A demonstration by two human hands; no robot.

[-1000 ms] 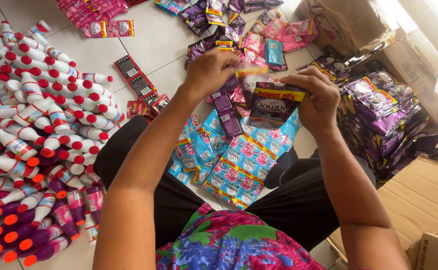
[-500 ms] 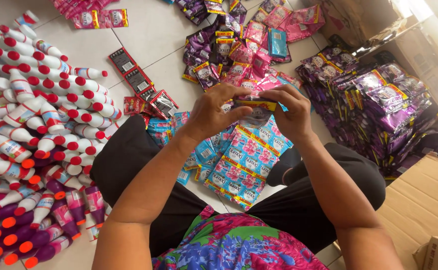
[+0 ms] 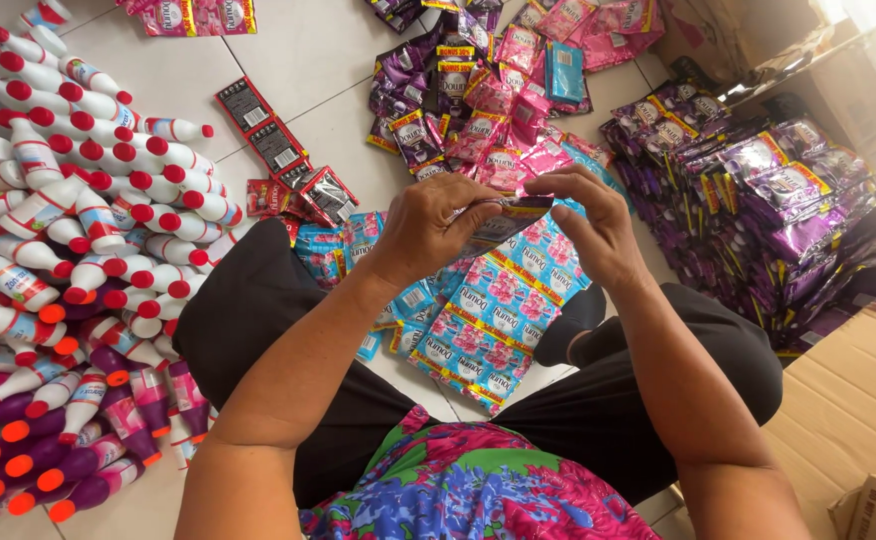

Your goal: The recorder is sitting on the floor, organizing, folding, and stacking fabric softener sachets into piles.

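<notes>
My left hand (image 3: pixel 436 228) and my right hand (image 3: pixel 590 226) meet in front of me and together pinch a small dark sachet (image 3: pixel 503 221), its edge showing between the fingers. Below the hands, between my crossed legs in black trousers (image 3: pixel 258 310), lies a strip of blue and pink sachets (image 3: pixel 478 320) spread on the white tiled floor.
A big heap of white bottles with red caps (image 3: pixel 68 180) fills the left, with purple bottles with orange caps (image 3: pixel 38 460) below. Loose pink and purple sachets (image 3: pixel 488 90) lie ahead. Stacked purple packs (image 3: pixel 758 190) stand right, beside cardboard boxes (image 3: pixel 858 400). Black sachet strips (image 3: pixel 268 140) lie on the floor.
Both hands have drawn closer together and nearer to me over the blue strip. The dark sachet, earlier held wide and face up, is now mostly covered by the fingers.
</notes>
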